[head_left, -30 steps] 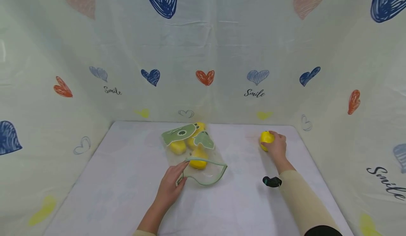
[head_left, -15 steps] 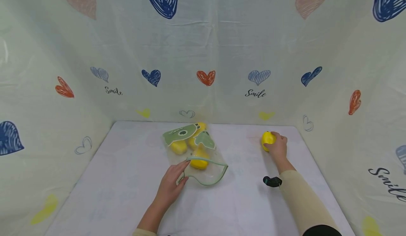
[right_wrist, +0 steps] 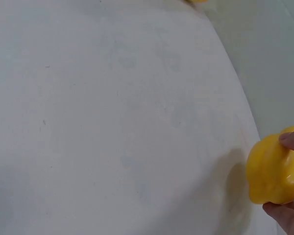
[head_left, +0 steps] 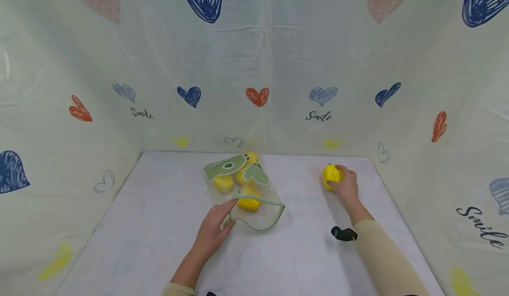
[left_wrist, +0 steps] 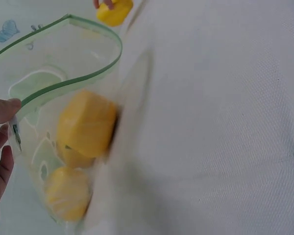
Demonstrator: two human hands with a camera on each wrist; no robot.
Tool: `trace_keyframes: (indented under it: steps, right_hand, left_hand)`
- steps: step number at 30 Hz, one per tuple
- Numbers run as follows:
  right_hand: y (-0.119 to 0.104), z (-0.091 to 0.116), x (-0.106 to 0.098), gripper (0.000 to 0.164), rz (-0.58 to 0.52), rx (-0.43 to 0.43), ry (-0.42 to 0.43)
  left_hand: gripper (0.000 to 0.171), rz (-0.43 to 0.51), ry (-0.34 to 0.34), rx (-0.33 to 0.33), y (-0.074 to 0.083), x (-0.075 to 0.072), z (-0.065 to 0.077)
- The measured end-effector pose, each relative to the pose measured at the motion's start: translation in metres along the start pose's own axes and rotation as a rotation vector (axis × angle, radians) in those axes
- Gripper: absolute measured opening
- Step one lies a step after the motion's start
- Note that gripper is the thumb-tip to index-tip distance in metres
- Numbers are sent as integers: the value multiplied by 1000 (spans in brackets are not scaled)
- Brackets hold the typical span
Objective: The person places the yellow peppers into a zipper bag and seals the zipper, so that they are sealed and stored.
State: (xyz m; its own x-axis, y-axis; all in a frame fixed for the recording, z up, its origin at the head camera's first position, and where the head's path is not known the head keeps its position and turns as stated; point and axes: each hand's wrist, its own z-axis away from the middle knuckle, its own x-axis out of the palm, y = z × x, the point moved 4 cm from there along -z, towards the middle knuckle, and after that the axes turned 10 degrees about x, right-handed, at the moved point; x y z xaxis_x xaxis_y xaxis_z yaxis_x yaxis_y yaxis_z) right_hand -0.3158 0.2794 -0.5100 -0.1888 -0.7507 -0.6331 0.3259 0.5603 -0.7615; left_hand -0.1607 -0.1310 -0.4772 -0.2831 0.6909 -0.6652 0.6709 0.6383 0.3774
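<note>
My left hand grips the left side of the mouth of a clear zip bag with green edging and green printed patches. The bag's mouth gapes toward me. Inside lie several yellow pieces of produce, among them a rounded one and a larger one near the opening. Over at the table's back right, my right hand holds a glossy yellow bell pepper, thumb on one side and fingers on the other. The pepper's shadow falls on the cloth beside it.
A white cloth covers the table. Behind and at both sides hangs a pale curtain printed with hearts and "Smile". A small black device sits at my right wrist, by the beige sleeve.
My right hand has shifted the bell pepper slightly left, and more of the pepper shows. The left hand and bag have stayed almost in place.
</note>
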Motion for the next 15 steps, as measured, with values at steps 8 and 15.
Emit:
trace_keyframes:
  steps: [8,15]
  right_hand:
    - [-12,21,2,65,-7,-35,-65]
    - [-16,42,5,66,-25,-76,-134]
  left_hand:
    - [73,-5,-56,7,0,-3,-1]
    - [73,-1,-144,-20,0,-6,-3]
